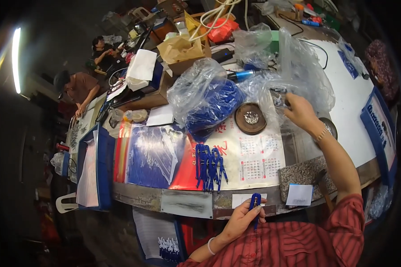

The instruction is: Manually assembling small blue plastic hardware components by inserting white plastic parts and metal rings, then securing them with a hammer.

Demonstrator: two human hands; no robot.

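Observation:
My left hand (243,217), at the table's front edge, is closed round a slim blue piece (255,202) with a rounded top and a small metal part; its lower end hangs below the fingers. My right hand (298,110) reaches forward to a clear plastic bag (278,100) holding small metallic parts. Its fingers are curled at the bag, and what they pinch is too small to tell. A round brown dish (244,126) with small shiny parts lies left of that hand. Several similar blue two-legged pieces (209,167) lie in a bunch on the calendar sheet.
A large clear bag of blue parts (214,100) stands mid-table, with boxes (182,51) behind. Blue trays (95,169) flank the table left and right (381,133). A speckled stone slab (307,178) and a hammer-like tool (325,191) lie front right. Two people sit far left.

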